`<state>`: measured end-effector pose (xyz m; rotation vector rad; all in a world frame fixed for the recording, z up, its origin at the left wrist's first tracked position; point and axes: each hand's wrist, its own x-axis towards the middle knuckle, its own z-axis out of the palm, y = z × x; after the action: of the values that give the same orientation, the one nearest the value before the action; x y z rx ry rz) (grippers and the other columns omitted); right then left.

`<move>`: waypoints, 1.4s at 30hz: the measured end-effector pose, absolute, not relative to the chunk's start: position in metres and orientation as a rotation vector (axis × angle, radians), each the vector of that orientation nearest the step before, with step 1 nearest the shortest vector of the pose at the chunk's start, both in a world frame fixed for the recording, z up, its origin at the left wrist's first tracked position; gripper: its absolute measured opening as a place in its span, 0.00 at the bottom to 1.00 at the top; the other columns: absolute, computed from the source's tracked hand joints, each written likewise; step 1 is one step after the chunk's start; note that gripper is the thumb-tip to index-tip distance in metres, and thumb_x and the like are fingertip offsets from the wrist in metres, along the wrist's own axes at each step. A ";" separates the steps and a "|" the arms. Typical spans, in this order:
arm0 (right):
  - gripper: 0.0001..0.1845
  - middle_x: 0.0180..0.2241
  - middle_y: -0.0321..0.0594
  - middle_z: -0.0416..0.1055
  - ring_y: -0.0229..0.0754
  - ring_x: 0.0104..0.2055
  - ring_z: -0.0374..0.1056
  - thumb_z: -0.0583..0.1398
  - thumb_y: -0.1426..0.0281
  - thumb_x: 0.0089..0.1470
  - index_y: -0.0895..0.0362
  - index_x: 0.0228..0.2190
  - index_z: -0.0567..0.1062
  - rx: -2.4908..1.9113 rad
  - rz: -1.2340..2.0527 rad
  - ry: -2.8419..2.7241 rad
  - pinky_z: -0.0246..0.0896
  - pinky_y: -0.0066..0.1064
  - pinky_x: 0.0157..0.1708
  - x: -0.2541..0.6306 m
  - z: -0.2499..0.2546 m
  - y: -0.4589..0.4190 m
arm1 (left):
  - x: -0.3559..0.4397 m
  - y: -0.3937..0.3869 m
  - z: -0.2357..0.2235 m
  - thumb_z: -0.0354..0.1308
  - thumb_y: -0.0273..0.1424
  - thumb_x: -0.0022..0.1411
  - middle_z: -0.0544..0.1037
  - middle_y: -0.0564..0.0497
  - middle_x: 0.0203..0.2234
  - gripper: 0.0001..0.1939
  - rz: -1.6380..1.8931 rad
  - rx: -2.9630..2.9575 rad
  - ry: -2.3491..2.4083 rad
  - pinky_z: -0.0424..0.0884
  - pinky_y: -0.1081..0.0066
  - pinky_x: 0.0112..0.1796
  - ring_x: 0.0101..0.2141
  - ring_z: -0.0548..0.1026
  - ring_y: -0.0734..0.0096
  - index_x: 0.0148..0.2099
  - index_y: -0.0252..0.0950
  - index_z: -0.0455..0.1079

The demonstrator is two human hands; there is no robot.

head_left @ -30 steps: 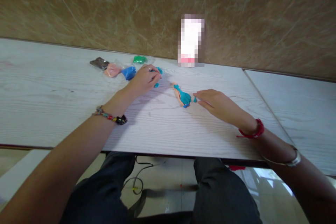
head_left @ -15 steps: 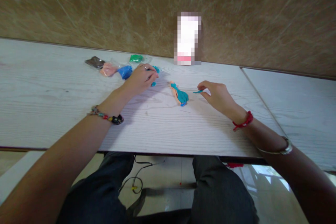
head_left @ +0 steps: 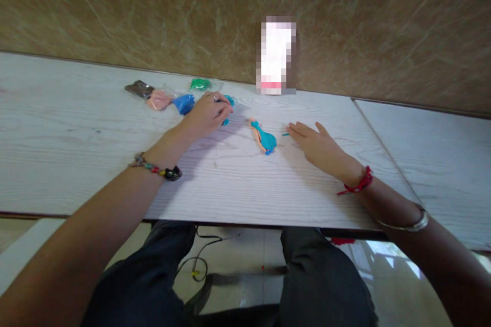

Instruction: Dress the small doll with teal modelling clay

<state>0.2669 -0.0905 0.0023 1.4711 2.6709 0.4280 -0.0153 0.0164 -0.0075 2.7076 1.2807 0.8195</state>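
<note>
On the white wood-grain tabletop lies a small flat clay figure [head_left: 266, 138] in a teal dress, with peach parts and a bit of blue at its lower end. My right hand [head_left: 312, 144] rests flat to the right of it, fingers stretched out over a thin teal clay strip [head_left: 285, 134]; only the strip's left end shows. To the figure's left, my left hand [head_left: 210, 115] is closed with its fingers curled together, and what it may hold is hidden. Teal clay [head_left: 230, 100] shows just behind those fingers, and a smaller teal piece [head_left: 225, 122] sits below them.
Bags of clay lie to the left of my left hand: brown [head_left: 140, 89], peach [head_left: 159, 100], blue [head_left: 183, 104] and green [head_left: 200, 84]. A blurred-out phone-like object [head_left: 275, 59] leans on the brown marbled wall at the back. A seam crosses the table at right.
My right hand has gone from pinching the thin teal strip to lying flat over it with the fingers straight. My left hand has barely moved.
</note>
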 end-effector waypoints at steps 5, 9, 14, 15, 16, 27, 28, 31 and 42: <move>0.28 0.58 0.50 0.57 0.50 0.59 0.54 0.42 0.84 0.52 0.63 0.54 0.61 1.446 0.415 2.607 0.51 0.56 0.52 0.261 0.012 -0.099 | -0.015 0.017 -0.009 0.40 0.35 0.60 0.73 0.45 0.35 0.18 0.862 2.682 1.287 0.62 0.62 0.47 0.41 0.69 0.62 0.33 0.36 0.71; 0.30 0.60 0.48 0.54 0.51 0.60 0.51 0.41 0.84 0.52 0.62 0.55 0.60 1.469 0.372 2.582 0.49 0.57 0.53 0.259 0.017 -0.100 | -0.016 0.018 -0.010 0.41 0.36 0.60 0.73 0.44 0.36 0.18 0.849 2.655 1.293 0.62 0.61 0.47 0.41 0.69 0.61 0.33 0.35 0.72; 0.31 0.60 0.48 0.52 0.51 0.61 0.50 0.43 0.84 0.50 0.62 0.56 0.58 1.418 0.294 2.567 0.49 0.58 0.53 0.263 0.015 -0.100 | -0.016 0.017 -0.009 0.40 0.35 0.61 0.73 0.45 0.36 0.19 0.855 2.678 1.292 0.63 0.63 0.47 0.41 0.69 0.64 0.33 0.35 0.71; 0.32 0.60 0.48 0.52 0.51 0.61 0.50 0.43 0.84 0.49 0.62 0.56 0.57 1.461 0.308 2.566 0.49 0.58 0.53 0.264 0.013 -0.098 | -0.016 0.016 -0.009 0.40 0.35 0.61 0.73 0.45 0.36 0.19 0.857 2.675 1.286 0.63 0.63 0.47 0.41 0.69 0.64 0.33 0.35 0.71; 0.32 0.60 0.49 0.52 0.50 0.61 0.50 0.43 0.84 0.49 0.63 0.57 0.57 1.497 0.322 2.569 0.49 0.58 0.53 0.264 0.012 -0.097 | -0.016 0.016 -0.009 0.41 0.35 0.61 0.72 0.45 0.36 0.18 0.859 2.666 1.282 0.62 0.63 0.47 0.41 0.69 0.64 0.33 0.35 0.71; 0.34 0.59 0.50 0.55 0.52 0.61 0.50 0.46 0.83 0.46 0.62 0.57 0.56 1.556 0.301 2.589 0.47 0.60 0.53 0.271 0.009 -0.095 | -0.015 0.016 -0.009 0.41 0.37 0.60 0.71 0.46 0.36 0.18 0.811 2.648 1.271 0.60 0.60 0.49 0.44 0.67 0.61 0.32 0.36 0.70; 0.35 0.59 0.50 0.54 0.52 0.61 0.49 0.46 0.82 0.46 0.62 0.57 0.56 1.570 0.292 2.593 0.48 0.60 0.53 0.272 0.007 -0.093 | -0.015 0.016 -0.009 0.42 0.37 0.60 0.71 0.46 0.36 0.17 0.811 2.644 1.271 0.60 0.60 0.49 0.44 0.67 0.61 0.32 0.36 0.70; 0.36 0.59 0.47 0.54 0.52 0.61 0.49 0.47 0.82 0.45 0.60 0.58 0.56 1.570 0.199 2.571 0.50 0.59 0.52 0.279 0.004 -0.090 | -0.015 0.016 -0.009 0.42 0.38 0.60 0.72 0.47 0.36 0.17 0.838 2.620 1.291 0.61 0.62 0.48 0.42 0.68 0.62 0.33 0.38 0.70; 0.35 0.60 0.44 0.54 0.49 0.61 0.49 0.45 0.82 0.45 0.59 0.57 0.57 1.609 0.126 2.519 0.54 0.56 0.52 0.286 0.003 -0.089 | -0.016 0.019 -0.011 0.40 0.37 0.61 0.72 0.46 0.36 0.19 0.818 2.680 1.279 0.63 0.63 0.45 0.41 0.68 0.63 0.33 0.35 0.71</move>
<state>0.2861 -0.0890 0.0028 1.6093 2.5192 0.1256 -0.0160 0.0194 -0.0108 2.6796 1.2795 0.8183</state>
